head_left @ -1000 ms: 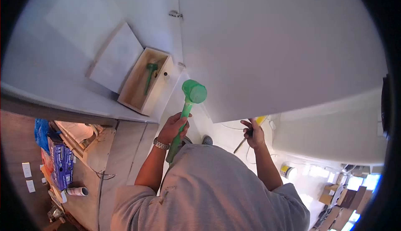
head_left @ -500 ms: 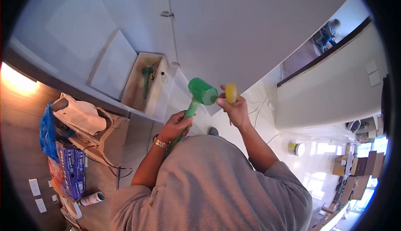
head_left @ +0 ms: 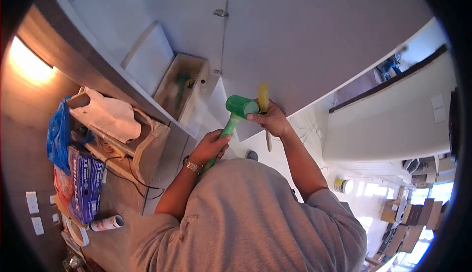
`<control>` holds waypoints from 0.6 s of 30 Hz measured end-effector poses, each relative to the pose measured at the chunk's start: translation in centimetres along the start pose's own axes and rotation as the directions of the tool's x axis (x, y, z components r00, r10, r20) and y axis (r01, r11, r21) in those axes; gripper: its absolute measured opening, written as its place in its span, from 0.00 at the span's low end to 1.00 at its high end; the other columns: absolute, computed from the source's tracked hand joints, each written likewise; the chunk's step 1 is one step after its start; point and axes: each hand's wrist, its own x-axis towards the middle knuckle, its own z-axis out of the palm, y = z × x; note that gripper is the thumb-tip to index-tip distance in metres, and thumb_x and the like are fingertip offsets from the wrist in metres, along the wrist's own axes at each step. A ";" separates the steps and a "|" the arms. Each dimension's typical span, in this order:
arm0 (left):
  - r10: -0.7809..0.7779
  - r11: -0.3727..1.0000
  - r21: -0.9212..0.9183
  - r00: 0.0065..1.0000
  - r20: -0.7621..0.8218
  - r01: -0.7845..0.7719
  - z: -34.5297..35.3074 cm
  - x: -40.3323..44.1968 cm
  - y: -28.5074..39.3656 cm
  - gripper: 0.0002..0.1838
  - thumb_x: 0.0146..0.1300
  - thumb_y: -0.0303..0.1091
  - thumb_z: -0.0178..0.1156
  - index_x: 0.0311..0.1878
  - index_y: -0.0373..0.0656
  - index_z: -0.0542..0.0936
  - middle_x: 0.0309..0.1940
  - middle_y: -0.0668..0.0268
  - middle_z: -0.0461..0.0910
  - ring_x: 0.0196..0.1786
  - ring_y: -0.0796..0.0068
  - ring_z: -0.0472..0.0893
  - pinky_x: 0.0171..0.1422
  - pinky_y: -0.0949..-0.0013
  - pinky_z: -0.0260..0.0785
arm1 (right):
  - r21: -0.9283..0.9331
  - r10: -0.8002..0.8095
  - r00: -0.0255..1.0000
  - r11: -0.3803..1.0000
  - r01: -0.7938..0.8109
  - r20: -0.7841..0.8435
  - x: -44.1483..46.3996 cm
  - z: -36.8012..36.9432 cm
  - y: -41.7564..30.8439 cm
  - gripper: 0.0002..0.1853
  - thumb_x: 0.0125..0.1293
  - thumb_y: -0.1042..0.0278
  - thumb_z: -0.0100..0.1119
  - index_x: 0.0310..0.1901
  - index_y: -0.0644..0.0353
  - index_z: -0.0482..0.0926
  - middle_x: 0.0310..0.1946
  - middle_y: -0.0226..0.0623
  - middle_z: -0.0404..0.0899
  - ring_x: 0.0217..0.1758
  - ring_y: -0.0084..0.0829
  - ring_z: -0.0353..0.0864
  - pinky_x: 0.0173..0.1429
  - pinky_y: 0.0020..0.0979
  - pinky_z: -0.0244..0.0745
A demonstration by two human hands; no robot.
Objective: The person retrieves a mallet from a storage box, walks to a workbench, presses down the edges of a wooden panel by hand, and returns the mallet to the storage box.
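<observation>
My left hand, with a metal watch on its wrist, is closed around the handle of a green mallet. The mallet's thick cylindrical head points up in front of my chest. My right hand is at the pale end of that head, its thumb touching or almost touching it. It grips a tool with a yellow head, blurred and of a kind I cannot make out. A thin light rod, possibly its handle, shows below the fingers. A second green tool, blurred, lies in an open wooden drawer ahead.
A tall grey cabinet door stands just beyond my hands. On the left are a wooden stool-like piece, a blue bag, a purple box and a cable. A paint bucket stands on the floor at right.
My right hand has come closer to the mallet's head, and the yellow tool has turned edge-on and risen slightly. The view has swung a little; my left grip looks the same.
</observation>
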 end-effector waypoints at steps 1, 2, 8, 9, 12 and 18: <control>-0.016 1.000 0.010 1.000 -0.026 0.017 -0.2 -0.3 -0.1 0.17 0.73 0.41 0.57 0.54 0.37 0.77 0.21 0.72 0.70 0.17 0.84 0.67 0.21 0.75 0.60 | -0.008 -0.011 1.000 1.000 0.011 -0.018 0.0 0.8 0.1 0.18 0.59 0.58 0.75 0.41 0.63 0.81 0.30 0.27 0.76 0.25 0.19 0.68 0.28 0.24 0.64; -0.031 0.999 0.019 0.998 -0.055 0.032 -0.3 -0.6 -0.2 0.16 0.73 0.41 0.57 0.53 0.37 0.77 0.21 0.73 0.70 0.17 0.84 0.67 0.21 0.76 0.60 | -0.017 -0.025 0.999 1.000 0.024 -0.033 -0.2 1.9 -0.7 0.18 0.59 0.58 0.75 0.41 0.63 0.80 0.29 0.27 0.76 0.25 0.19 0.68 0.28 0.24 0.63; -0.023 1.000 0.004 0.994 -0.106 0.023 -1.7 -3.0 -1.2 0.14 0.73 0.41 0.58 0.49 0.38 0.77 0.22 0.74 0.71 0.17 0.85 0.67 0.22 0.76 0.60 | 0.043 0.182 0.983 0.982 -0.183 0.020 1.4 3.0 -0.7 0.19 0.61 0.57 0.73 0.44 0.63 0.79 0.28 0.27 0.75 0.27 0.19 0.69 0.29 0.23 0.65; -0.005 1.000 0.010 0.995 -0.104 0.006 -1.7 -3.0 -1.6 0.14 0.73 0.41 0.58 0.48 0.38 0.77 0.22 0.74 0.71 0.17 0.85 0.67 0.23 0.76 0.60 | 0.044 0.187 0.982 0.981 -0.188 0.022 1.4 2.9 -0.7 0.19 0.62 0.57 0.72 0.44 0.63 0.79 0.28 0.27 0.75 0.27 0.19 0.69 0.29 0.23 0.65; 0.004 0.995 0.098 0.986 -0.165 0.013 -1.5 -2.7 -2.0 0.19 0.71 0.44 0.60 0.51 0.35 0.78 0.24 0.71 0.75 0.23 0.83 0.72 0.28 0.73 0.66 | -0.018 0.134 0.988 0.991 -0.133 0.073 1.2 2.3 -0.4 0.18 0.62 0.58 0.71 0.44 0.62 0.79 0.28 0.27 0.76 0.26 0.19 0.69 0.29 0.23 0.65; 0.443 0.840 0.486 0.823 -0.355 -0.242 0.7 -1.9 -0.6 0.19 0.68 0.38 0.62 0.57 0.36 0.77 0.30 0.60 0.81 0.33 0.70 0.80 0.41 0.63 0.74 | 0.110 0.125 0.992 0.986 -0.127 0.017 0.6 0.8 0.3 0.19 0.66 0.60 0.69 0.51 0.63 0.77 0.29 0.25 0.73 0.24 0.18 0.67 0.28 0.22 0.63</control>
